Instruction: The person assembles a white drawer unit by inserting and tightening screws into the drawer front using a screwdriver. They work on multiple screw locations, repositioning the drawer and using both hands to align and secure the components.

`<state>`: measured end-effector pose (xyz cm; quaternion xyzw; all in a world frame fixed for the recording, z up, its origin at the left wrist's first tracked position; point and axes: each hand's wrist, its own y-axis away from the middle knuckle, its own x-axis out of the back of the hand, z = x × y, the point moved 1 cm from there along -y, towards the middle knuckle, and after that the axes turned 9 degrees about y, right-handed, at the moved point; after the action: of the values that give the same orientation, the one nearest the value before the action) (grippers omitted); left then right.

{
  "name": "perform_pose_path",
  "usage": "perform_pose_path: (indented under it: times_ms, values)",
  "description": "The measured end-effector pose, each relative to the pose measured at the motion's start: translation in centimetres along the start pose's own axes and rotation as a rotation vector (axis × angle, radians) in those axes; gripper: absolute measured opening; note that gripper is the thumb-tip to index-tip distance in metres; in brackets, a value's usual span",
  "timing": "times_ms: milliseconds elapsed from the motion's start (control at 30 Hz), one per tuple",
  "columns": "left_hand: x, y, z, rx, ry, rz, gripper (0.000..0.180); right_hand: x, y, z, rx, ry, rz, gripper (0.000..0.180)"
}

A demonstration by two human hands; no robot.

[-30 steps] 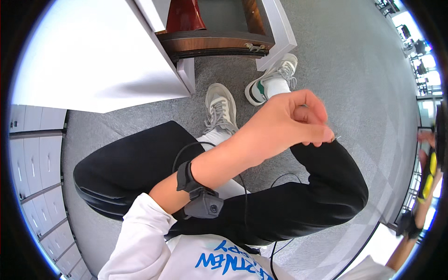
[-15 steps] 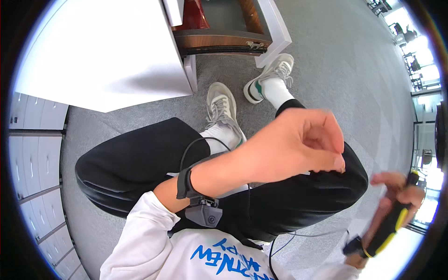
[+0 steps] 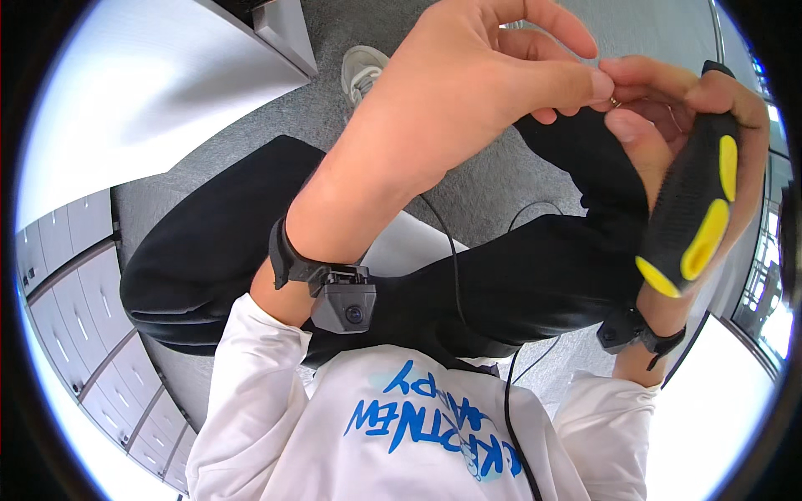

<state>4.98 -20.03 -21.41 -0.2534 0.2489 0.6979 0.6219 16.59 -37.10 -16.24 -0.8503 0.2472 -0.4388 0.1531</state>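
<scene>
My left hand [image 3: 484, 75] is raised over my lap, with thumb and fingertips pinched on a small metal screw [image 3: 616, 102]. Only a short threaded bit of it shows between the fingertips. Close against it from the right comes my right hand [image 3: 723, 96], its thumb and a finger at the screw. The same right hand keeps a black screwdriver handle [image 3: 689, 204] with yellow patches against its palm. The screwdriver's working end cannot be made out.
A white cabinet [image 3: 167, 92] stands at the upper left, with grey drawer units [image 3: 75, 309] along the left side. My bent legs in black trousers [image 3: 225, 242] lie below my hands. A black cable [image 3: 455, 275] hangs across my lap.
Both hands have moved up and come together at the fingertips; the right hand rose with the screwdriver. The view has shifted, and the open drawer has mostly left the picture.
</scene>
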Motion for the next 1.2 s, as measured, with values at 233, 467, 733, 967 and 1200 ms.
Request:
perform_pose_path:
  times_ms: [233,467,733,967,1200]
  values:
    - [1.5,-1.2,-2.1,-0.057,-0.011,0.119,0.022,-4.2,1.7,0.4,-0.228,-0.124,0.256,0.042]
    - [3.9,-2.5,-0.8,0.046,0.010,0.210,0.027,-7.3,-1.2,1.0,-0.311,-0.027,0.468,0.042]
    - [11.4,-3.6,0.0,-0.206,0.274,0.648,0.044,-14.5,-3.9,2.8,-0.389,-0.262,0.627,0.047]
    - [13.1,-5.0,-0.4,-0.477,0.073,0.613,0.031,-19.7,-5.5,5.5,-0.414,-0.320,0.798,0.047]
    - [12.6,-6.4,-1.1,-0.569,0.023,0.636,0.040,-20.2,-6.2,7.2,-0.434,-0.365,0.833,0.047]
